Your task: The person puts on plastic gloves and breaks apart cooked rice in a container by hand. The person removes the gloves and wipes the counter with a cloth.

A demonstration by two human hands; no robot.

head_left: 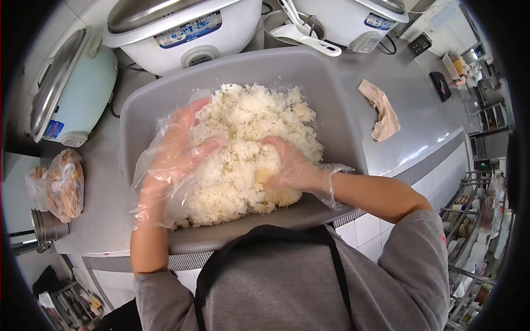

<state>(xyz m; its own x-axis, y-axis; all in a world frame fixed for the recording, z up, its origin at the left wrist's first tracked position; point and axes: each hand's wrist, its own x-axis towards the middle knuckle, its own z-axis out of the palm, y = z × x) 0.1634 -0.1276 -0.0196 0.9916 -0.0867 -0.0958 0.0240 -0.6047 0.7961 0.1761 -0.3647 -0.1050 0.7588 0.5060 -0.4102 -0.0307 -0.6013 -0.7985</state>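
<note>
A heap of cooked white rice point(248, 118) fills the middle of a large grey plastic tub point(338, 110). My left hand point(187, 143), in a loose clear plastic glove, rests against the heap's left side with its fingers spread and the thumb apart. On the right side of the rice lies my right hand point(292, 165), also in a clear glove. One of its digits stretches out over the grains; the lower fingers reach into the rice and are partly hidden. A few yellowish patches show in the rice beside this hand.
Behind the tub stand a white rice cooker point(182, 33) and another cooker point(353, 25); a pale green cooker point(83, 88) is at left. White rice paddles point(303, 36) rest on a metal pot. A beige cloth point(379, 110) lies right, a plastic bag of brownish food point(63, 185) left.
</note>
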